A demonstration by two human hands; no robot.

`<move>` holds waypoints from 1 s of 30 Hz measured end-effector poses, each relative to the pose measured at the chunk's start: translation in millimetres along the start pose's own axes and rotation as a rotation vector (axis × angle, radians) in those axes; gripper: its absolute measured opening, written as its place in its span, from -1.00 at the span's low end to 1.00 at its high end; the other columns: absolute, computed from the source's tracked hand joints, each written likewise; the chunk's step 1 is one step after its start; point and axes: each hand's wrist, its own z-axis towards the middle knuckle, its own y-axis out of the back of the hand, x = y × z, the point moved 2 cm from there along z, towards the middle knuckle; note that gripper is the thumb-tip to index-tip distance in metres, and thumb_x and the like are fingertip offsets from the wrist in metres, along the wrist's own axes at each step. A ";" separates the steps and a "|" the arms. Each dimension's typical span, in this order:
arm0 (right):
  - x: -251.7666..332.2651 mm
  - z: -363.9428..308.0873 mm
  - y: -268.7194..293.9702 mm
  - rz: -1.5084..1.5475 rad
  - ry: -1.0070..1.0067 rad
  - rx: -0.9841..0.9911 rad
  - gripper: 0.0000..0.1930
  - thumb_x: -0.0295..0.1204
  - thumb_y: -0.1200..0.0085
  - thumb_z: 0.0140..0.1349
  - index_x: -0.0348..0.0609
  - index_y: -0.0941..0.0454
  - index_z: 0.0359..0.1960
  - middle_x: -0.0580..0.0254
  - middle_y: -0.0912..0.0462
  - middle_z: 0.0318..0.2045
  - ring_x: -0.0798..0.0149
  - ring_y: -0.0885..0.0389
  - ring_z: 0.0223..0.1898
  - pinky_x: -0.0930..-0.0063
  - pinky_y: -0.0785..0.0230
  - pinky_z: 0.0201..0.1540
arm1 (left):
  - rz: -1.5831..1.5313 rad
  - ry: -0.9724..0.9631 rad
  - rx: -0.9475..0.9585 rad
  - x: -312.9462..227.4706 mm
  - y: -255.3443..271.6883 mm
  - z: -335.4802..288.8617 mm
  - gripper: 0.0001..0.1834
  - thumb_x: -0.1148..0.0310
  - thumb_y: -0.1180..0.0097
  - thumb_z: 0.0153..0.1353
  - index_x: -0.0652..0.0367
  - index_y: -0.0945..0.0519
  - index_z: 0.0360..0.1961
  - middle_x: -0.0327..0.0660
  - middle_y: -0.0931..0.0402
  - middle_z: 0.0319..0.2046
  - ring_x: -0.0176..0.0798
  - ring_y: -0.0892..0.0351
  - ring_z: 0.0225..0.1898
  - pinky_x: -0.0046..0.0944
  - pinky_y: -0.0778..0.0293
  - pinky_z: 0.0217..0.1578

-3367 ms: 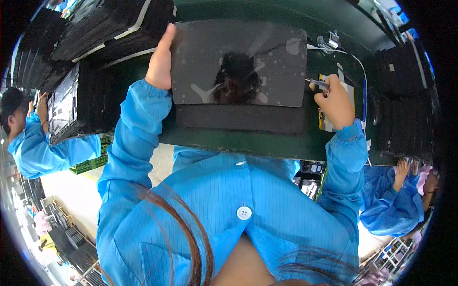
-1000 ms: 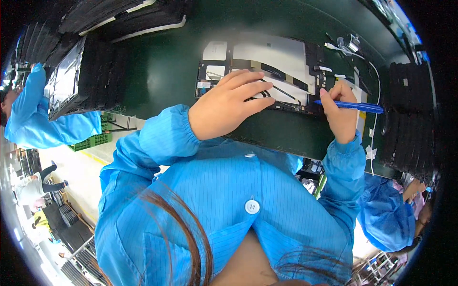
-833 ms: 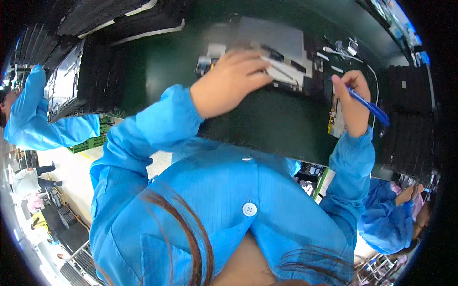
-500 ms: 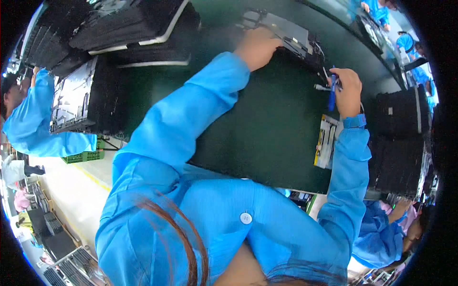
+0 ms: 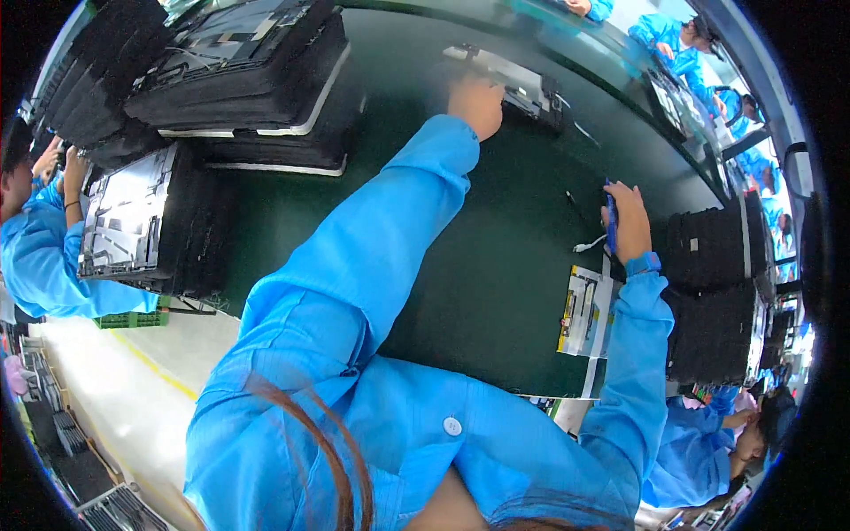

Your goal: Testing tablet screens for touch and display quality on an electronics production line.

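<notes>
At the far side of the table, my left hand (image 5: 478, 104) is closed on the near edge of a flat silver-and-black electronic panel (image 5: 522, 81). Its fingertips are partly hidden and slightly blurred. Thin cables trail from the panel's right end. To the right, my right hand (image 5: 631, 223) holds a slim blue pen-shaped tool (image 5: 611, 218) low over the table, along its thumb side. A white cable plug (image 5: 588, 246) lies just left of that hand. Nearer me, a card with yellow and white parts (image 5: 580, 311) lies beside my right forearm.
Black stacks with electronic panels on top (image 5: 239, 62) fill the far left; another panel-topped stack (image 5: 128, 217) stands nearer. Dark stacks (image 5: 713, 292) line the right. A co-worker in blue (image 5: 53, 239) is at the left, another (image 5: 699, 451) at the lower right.
The view has shifted. The panel has moved away from my right hand, with my left hand at it. The blue tool, upright among my right fingers before, now lies alongside the hand, lower.
</notes>
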 end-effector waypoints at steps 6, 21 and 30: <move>2.3 -0.7 4.6 0.007 0.016 0.140 -0.46 -0.48 0.01 0.05 -0.09 -0.21 0.14 0.03 -0.29 0.13 0.01 -0.23 0.16 0.11 0.12 0.28 | -0.092 -0.018 0.022 -3.5 13.0 -4.8 -0.84 0.36 -0.06 -0.03 0.00 -0.59 -0.36 -0.21 -0.51 -0.29 -0.07 -0.44 -0.16 -0.01 -0.35 -0.20; 19.0 0.3 21.6 -0.089 -0.012 0.007 -0.40 -0.46 0.04 0.10 -0.08 -0.10 0.22 -0.03 -0.16 0.20 -0.04 -0.18 0.20 0.18 0.06 0.26 | -0.274 -0.183 0.215 -173.3 30.7 -90.9 -0.62 0.05 -0.07 0.00 0.22 -0.57 -0.47 -0.06 -0.49 -0.47 -0.03 -0.47 -0.32 -0.09 -0.34 -0.29; 58.6 -55.8 -1.8 0.202 -0.321 -0.018 -0.76 -0.51 0.02 0.11 -0.21 -0.46 -0.15 0.06 -0.52 -0.25 0.05 -0.45 -0.18 0.27 -0.29 -0.10 | -0.196 -0.075 0.117 -156.4 31.0 -79.2 -0.79 0.26 -0.02 -0.08 0.19 -0.56 -0.54 -0.11 -0.49 -0.54 -0.07 -0.47 -0.41 -0.08 -0.30 -0.33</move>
